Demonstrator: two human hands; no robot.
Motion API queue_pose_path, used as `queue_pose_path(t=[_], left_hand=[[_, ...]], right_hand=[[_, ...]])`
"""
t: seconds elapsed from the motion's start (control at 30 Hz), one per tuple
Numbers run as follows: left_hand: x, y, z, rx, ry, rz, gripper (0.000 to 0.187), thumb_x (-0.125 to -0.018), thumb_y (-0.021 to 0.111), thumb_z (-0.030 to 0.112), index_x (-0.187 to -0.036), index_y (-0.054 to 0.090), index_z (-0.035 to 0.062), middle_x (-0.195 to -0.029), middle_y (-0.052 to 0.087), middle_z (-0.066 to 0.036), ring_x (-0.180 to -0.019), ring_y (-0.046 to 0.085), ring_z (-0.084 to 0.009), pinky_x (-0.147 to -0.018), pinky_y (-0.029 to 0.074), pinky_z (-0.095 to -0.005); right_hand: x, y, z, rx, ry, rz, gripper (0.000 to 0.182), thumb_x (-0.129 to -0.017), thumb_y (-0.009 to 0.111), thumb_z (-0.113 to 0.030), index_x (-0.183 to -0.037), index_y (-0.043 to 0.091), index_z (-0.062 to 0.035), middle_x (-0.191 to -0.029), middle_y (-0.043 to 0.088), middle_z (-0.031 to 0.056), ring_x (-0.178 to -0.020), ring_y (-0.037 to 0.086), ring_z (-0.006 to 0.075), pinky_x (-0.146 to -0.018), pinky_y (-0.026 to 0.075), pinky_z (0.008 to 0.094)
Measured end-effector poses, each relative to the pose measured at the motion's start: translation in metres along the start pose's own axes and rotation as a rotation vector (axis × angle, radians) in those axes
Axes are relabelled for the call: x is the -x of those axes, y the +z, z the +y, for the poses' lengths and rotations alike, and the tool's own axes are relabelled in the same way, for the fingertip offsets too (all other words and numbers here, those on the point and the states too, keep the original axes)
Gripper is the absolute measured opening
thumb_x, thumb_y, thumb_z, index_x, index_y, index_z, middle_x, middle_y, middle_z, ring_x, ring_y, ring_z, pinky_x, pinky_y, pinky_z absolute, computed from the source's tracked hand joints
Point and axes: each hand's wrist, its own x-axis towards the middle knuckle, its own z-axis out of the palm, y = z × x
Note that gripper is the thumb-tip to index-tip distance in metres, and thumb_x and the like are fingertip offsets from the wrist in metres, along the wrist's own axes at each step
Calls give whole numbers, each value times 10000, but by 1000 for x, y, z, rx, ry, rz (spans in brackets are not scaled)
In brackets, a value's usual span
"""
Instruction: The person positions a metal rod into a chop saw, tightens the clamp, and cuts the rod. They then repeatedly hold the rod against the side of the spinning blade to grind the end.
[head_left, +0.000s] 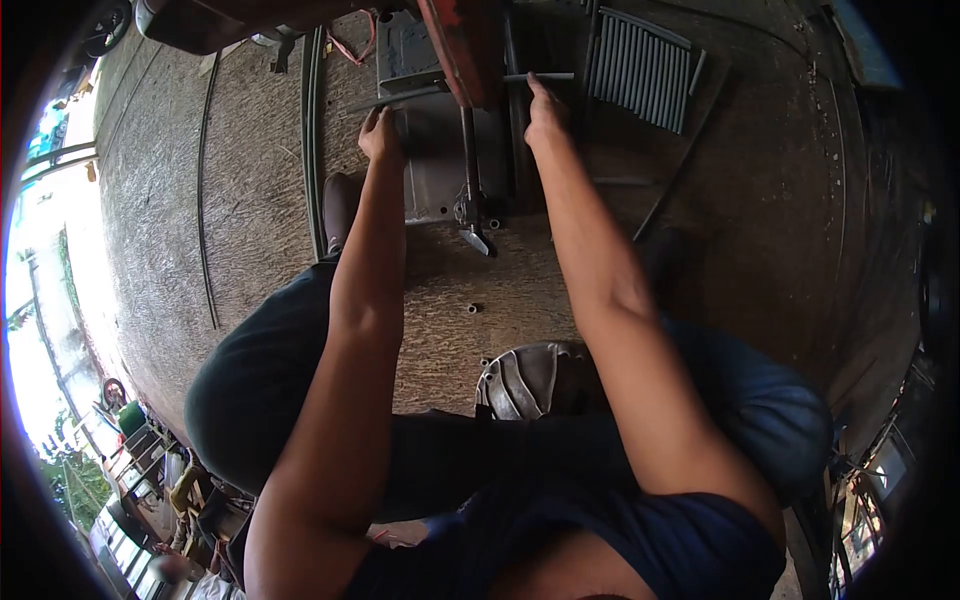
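Observation:
My left hand is closed on a thin grey metal rod, left of a red-painted machine part. On the other side of that part, my right hand has its fingers closed around a grey rod end that sticks out to the right. The red part hides the middle, so I cannot tell whether both hands hold one rod. Beneath them lies a flat metal base plate. A dark upright bar runs down from the red part toward an angled metal piece.
Several cut grey rods lie side by side at the right. Long metal bars run along the floor at the left. A small metal ring and a ribbed metal housing are near my legs. A shoe stands beside the plate.

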Motion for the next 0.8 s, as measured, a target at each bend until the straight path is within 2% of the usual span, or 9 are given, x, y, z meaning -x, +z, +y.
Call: queue_pose_path(t=[0.07,0.2,0.3,0.33,0.43,0.5,0.63,0.67,0.8], left_hand=[[-9,-3,-18,-12,112,-66,414,-863,703,119,-1246,629,-18,-1079,695,-100,-932,636,-160,-810,487,-260],[2,-9,-10,-131,166,-143,427,-867,703,154,-1248,628,-23,-1093,693,-113,-960,632,-179,-854,478,-274],[12,-15,-6,-76,186,-149,420,-872,696,164,-1232,630,-40,-1084,692,-130,-950,641,-192,-863,483,-287],[13,-17,-4,-78,188,-147,420,-872,696,164,-1232,630,-40,-1084,692,-130,-950,641,-192,-863,483,-287],[12,-22,-1,-148,205,-37,353,-880,647,126,-1182,647,-56,-1061,693,-147,-931,648,-204,-846,491,-306],[7,-24,6,27,140,203,291,-875,595,94,-1108,663,-65,-1012,695,-141,-892,646,-207,-807,498,-316],[2,-22,92,196,378,322,227,-867,549,59,-1020,657,-69,-948,675,-152,-844,641,-220,-755,509,-346],[11,-19,131,259,414,318,216,-871,538,48,-1014,651,-68,-945,670,-166,-847,643,-228,-759,512,-362],[33,-24,267,440,621,194,228,-902,540,82,-1066,607,-60,-954,673,-208,-867,669,-270,-810,552,-378]], right_hand=[[8,8,-9,94,51,141,504,-779,824,-300,-1150,679,10,-1296,611,183,-1249,527,290,-1092,352,398],[-15,7,1,80,69,141,545,-788,819,-316,-1176,646,25,-1247,625,165,-1148,570,269,-1041,392,374],[-28,3,7,-208,-15,162,274,-842,764,-162,-1069,708,-18,-986,702,74,-871,641,189,-819,497,322],[-27,2,7,-209,-12,160,274,-842,764,-162,-1069,708,-18,-986,702,74,-871,641,189,-819,497,322],[-23,0,5,-274,-68,157,261,-852,752,-164,-1059,706,-11,-935,691,54,-814,624,159,-762,503,297],[-8,2,-3,-213,-33,180,291,-845,761,-183,-1065,703,-3,-977,693,74,-856,630,183,-800,501,316],[6,7,-3,24,-52,118,419,-807,797,-240,-1107,686,31,-1206,649,195,-1127,595,301,-1015,420,416],[10,13,-8,57,28,233,416,-811,794,-233,-1109,683,36,-1202,650,201,-1131,597,299,-1013,422,421],[-16,1,6,-135,-73,113,421,-816,785,-225,-1141,671,19,-1177,662,170,-1103,611,286,-982,442,411]])
